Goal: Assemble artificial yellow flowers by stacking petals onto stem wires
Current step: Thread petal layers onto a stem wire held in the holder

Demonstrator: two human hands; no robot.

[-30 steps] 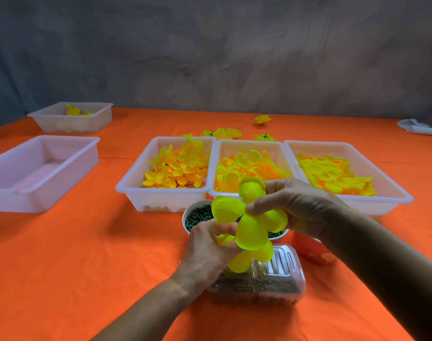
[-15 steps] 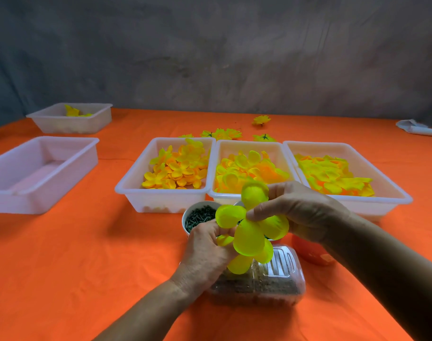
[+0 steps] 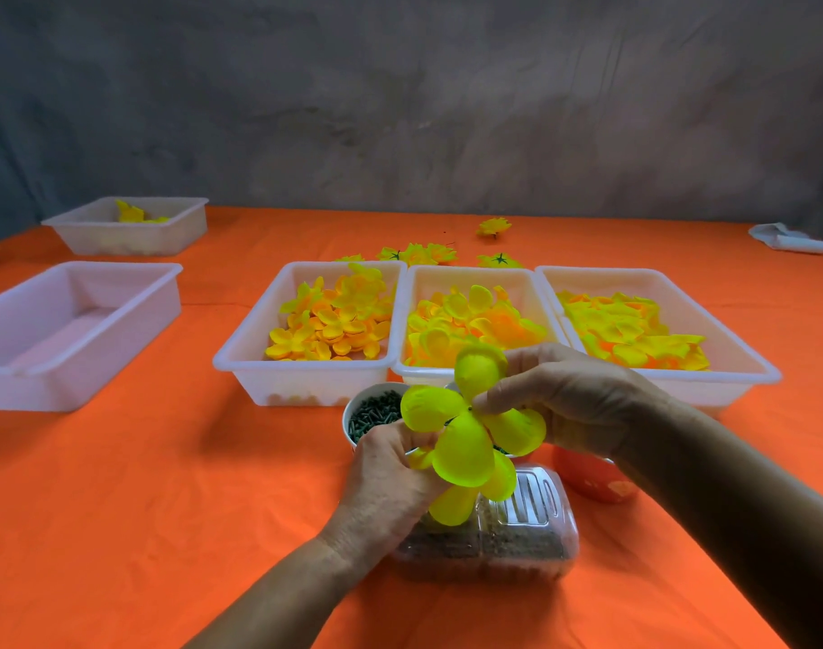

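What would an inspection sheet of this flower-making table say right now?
Surface: orange tablecloth, wrinkled.
Job's things: yellow petal layer held over a clear box; three petal trays; cup of green pieces.
Clutter: loose flowers; empty tray; far tray; orange cup; white object.
Grippers: left hand grips beneath the petals; right hand pinches their centre.
Cables: nothing seen.
Surroundings: grey wall.

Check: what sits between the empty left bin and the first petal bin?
Head view: only bare orange tablecloth between the empty bin and the petal bin.
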